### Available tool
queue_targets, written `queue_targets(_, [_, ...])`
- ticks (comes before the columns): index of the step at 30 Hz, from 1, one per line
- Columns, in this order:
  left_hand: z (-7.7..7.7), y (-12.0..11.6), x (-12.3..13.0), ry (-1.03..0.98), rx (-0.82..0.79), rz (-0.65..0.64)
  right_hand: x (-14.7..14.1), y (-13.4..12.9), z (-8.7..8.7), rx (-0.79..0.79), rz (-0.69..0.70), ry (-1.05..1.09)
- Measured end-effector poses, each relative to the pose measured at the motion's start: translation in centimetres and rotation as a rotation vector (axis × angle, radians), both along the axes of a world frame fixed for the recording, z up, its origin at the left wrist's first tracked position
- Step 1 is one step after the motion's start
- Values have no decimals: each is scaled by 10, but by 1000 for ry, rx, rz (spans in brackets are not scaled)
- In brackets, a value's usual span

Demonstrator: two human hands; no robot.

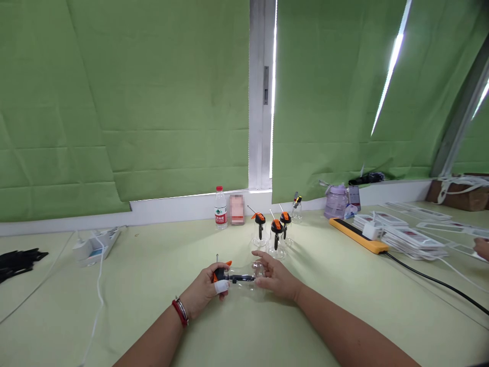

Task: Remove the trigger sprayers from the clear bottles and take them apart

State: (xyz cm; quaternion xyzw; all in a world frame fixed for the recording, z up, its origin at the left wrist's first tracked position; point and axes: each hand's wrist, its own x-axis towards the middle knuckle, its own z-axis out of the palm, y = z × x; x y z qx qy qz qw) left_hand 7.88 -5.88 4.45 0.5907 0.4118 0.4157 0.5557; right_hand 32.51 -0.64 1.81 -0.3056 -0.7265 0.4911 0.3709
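A clear bottle [247, 270] with a black-and-orange sprayer-like head [219, 274] lies on its side between my hands, a dark tube running inside it. My left hand [202, 290], with white tape on the thumb, is closed round the head. At the other end, my right hand [278, 278] grips the base between thumb and fingers. A thin metal rod sticks up from the head. Just beyond my right hand stand three similar bottles [275, 250] with black-and-orange heads and thin rods, all upright.
Behind are a red-capped water bottle [220, 209], a pink box-like item [237, 210] and a small clear bottle [297, 211]. Rightward lie a purple jug [336, 201], yellow-black power strip [359, 235] and stacked white frames [412, 242]. A white power strip [97, 247] sits left. Another person's hand [482, 248] shows at right.
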Motion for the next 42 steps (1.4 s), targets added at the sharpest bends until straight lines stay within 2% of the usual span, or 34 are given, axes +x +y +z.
queue_targets(9, [1, 1, 5, 10, 17, 24, -7, -3, 7, -246, -64, 93])
queue_targets(12, [0, 3, 4, -54, 7, 87, -7, -6, 9, -286, 12, 221])
queue_targets(16, [2, 4, 2, -98, -1, 130, -5, -8, 9, -236, 162, 296])
queue_targets(23, [7, -1, 2, 22, 26, 64, -4, -2, -1, -383, 114, 156])
queue_targets(27, [8, -2, 4, 9, 22, 53, -6, 2, -7, -449, 69, 105])
queue_targets(30, [9, -1, 4, -9, 15, 86, -7, 0, -5, -450, 82, 140])
queue_targets(36, [10, 1, 1, -48, -14, 148, -7, -6, 3, -297, 144, 303])
queue_targets(42, [7, 1, 0, 6, 25, 88, -6, 0, -6, -416, 147, 191])
